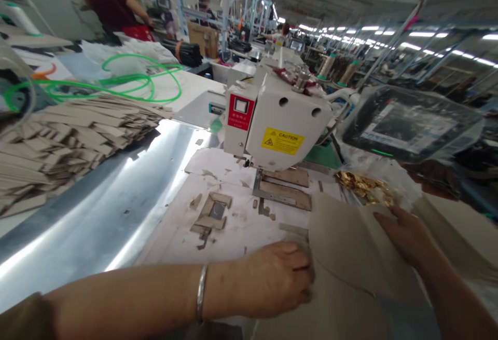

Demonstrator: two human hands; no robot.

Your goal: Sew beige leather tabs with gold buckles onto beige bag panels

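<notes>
A large beige sheet lies at the right front, with a curved edge line across it; I cannot tell whether it is cloth or board. At its upper right part, my right hand grips it, thumb on top. My left hand, with a silver bangle at the wrist, is closed by the sheet's left edge. Its fingers are curled under and slightly blurred, so what they hold is hidden. Beyond the hands stands a white sewing machine head above a metal frame clamp with beige pieces in it.
Many beige strips are heaped at left beside a shiny metal plate. A plastic-wrapped screen, gold-coloured scraps and a stack of beige sheets are at right. Green tubing coils behind; other people work farther back.
</notes>
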